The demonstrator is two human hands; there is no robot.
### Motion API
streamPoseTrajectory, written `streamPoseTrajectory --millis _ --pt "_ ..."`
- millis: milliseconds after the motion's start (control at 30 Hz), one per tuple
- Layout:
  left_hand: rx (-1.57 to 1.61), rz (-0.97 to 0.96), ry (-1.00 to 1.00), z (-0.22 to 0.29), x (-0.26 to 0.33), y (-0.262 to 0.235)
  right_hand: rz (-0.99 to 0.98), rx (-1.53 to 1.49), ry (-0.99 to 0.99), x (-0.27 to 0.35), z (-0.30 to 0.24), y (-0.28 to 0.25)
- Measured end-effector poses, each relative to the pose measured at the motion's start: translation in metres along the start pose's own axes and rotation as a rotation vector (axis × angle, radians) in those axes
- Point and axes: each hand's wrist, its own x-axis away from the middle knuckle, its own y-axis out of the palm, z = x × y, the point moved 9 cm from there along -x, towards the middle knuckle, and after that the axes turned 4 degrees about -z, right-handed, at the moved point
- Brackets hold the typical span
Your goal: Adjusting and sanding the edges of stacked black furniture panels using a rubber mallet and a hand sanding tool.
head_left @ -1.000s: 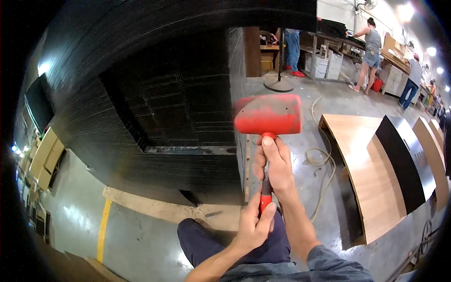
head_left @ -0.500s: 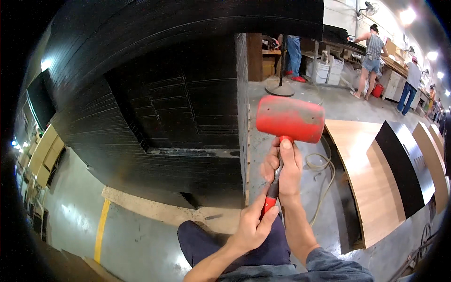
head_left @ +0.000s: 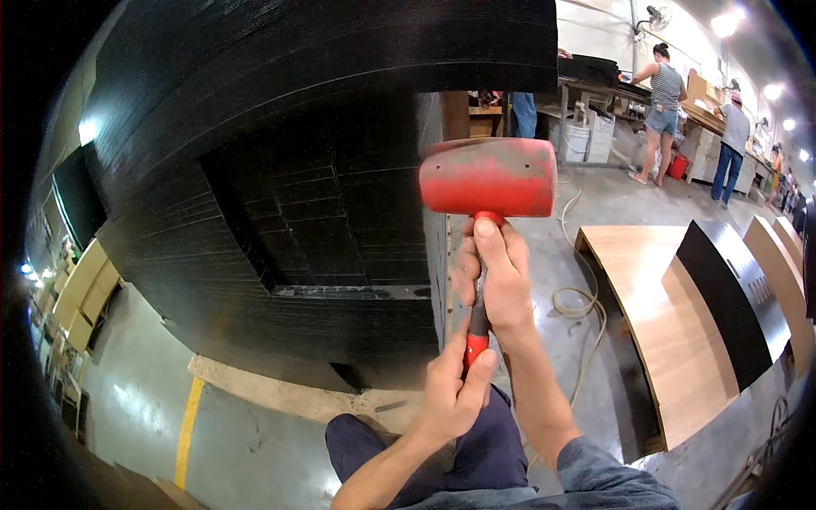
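From the head view, both hands hold a red mallet (head_left: 487, 177) up in front of a big stack of black boards (head_left: 280, 195). The right hand (head_left: 495, 276) is high on the handle, just under the red head, with its grip wrapped tight and the thumb pointing up. The left hand (head_left: 455, 391) is lower and nearer, its grip closed on the handle's red end. The mallet head seems just beside the stack's right edge, but touching is hard to tell. Wooden panels (head_left: 671, 323) lie to the right.
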Motion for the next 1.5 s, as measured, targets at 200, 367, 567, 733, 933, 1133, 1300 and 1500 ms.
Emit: streamPoseTrajectory --millis 200,367,567,733,933,1133,1300,1500 --pt "-0.068 -0.009 0.069 0.001 -0.003 0.002 0.061 -0.047 0.002 0.006 -0.008 -0.009" --pt "0.088 0.033 0.0 0.0 -0.002 -0.001 0.008 0.04 0.009 0.002 -0.006 -0.003" --pt "-0.228 -0.034 0.158 0.008 0.001 -0.013 0.122 -0.134 -0.075 0.013 -0.003 -0.007" --pt "-0.06 0.018 -0.114 -0.025 0.011 -0.012 0.075 -0.047 0.058 0.02 0.028 -0.013" --pt "-0.141 -0.059 -0.196 -0.059 0.037 -0.015 0.211 -0.219 0.095 0.057 0.072 -0.04" --pt "0.058 0.029 -0.306 -0.067 0.05 -0.01 0.165 -0.062 0.197 0.059 0.087 -0.031" --pt "0.117 0.016 -0.324 -0.077 0.056 -0.002 0.161 -0.225 0.244 0.068 0.1 -0.04" --pt "-0.141 -0.01 -0.166 -0.057 0.036 0.001 0.209 -0.183 0.159 0.053 0.064 -0.042"
